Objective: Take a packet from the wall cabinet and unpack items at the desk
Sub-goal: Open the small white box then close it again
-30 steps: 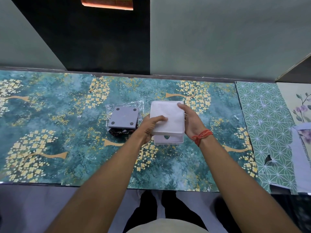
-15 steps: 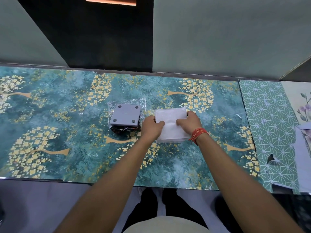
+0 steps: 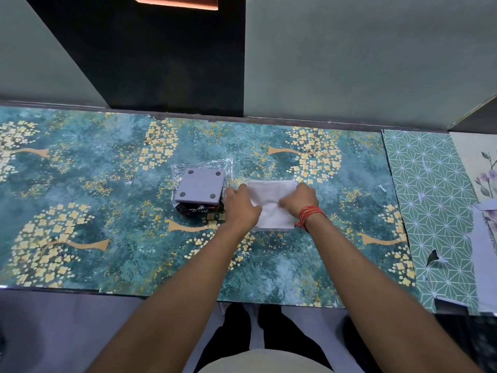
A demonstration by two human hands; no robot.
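Both hands are down on a white box (image 3: 271,204) sitting flat on the desk (image 3: 107,216), pretty much dead center. The left hand (image 3: 240,205) is clamped over the box's left edge, fingers curled down onto the top, and the right hand (image 3: 300,197) is doing the same on the right edge, fingers bent and pressing into the lid. Both are closed onto the box, not spread flat. Can't tell if the lid is seated or slightly lifted, the hands cover the sides. There's a red thread bracelet (image 3: 309,215) on the right wrist. Just left of the left hand, almost touching the knuckles, is a gray square block (image 3: 200,188) with four dark round feet at its corners, so it looks flipped bottom-up. It's lying on a crinkly clear plastic wrapper (image 3: 226,165) and partly on top of something dark with a printed pattern (image 3: 200,211); no idea what that is, too little of it shows. The desk is covered in teal wallpaper with yellow blossom trees, and further right a green geometric sheet (image 3: 430,211) butts up against it, then a pale floral sheet (image 3: 484,168) at the edge of view. Behind the desk are gray-green panels (image 3: 349,63) with a dark gap (image 3: 161,55) between them.
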